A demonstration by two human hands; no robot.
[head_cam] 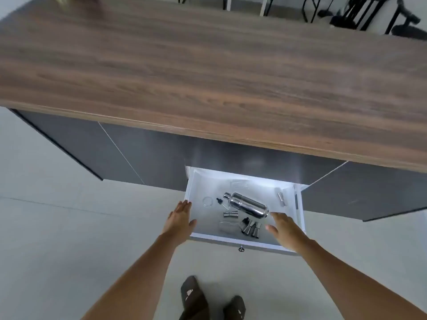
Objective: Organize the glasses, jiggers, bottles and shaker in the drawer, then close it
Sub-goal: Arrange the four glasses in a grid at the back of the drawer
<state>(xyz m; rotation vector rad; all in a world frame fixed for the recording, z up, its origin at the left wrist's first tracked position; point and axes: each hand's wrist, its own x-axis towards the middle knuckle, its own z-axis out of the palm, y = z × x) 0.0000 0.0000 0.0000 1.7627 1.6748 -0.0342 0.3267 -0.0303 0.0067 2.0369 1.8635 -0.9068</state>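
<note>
A white drawer (235, 240) stands pulled out below the wooden counter, lit from inside. A shiny steel shaker (248, 203) lies on its side across the middle. Steel jiggers lie about: one (230, 214) below the shaker, a cluster (250, 228) near the front, one (281, 199) at the right wall. A small dropper bottle (222, 202) with a black cap lies left of the shaker. Clear glasses are faint: one (208, 201) at the left, one (240, 183) at the back. My left hand (181, 219) hovers open over the drawer's left front corner. My right hand (285, 229) is open over the right front part.
The wide wood-grain counter (208, 77) overhangs dark grey cabinet fronts (129, 153). A small metal knob (241, 248) sits on the drawer front. My feet in dark slippers (196, 299) stand on the pale floor. Black chair legs (360, 15) stand beyond the counter.
</note>
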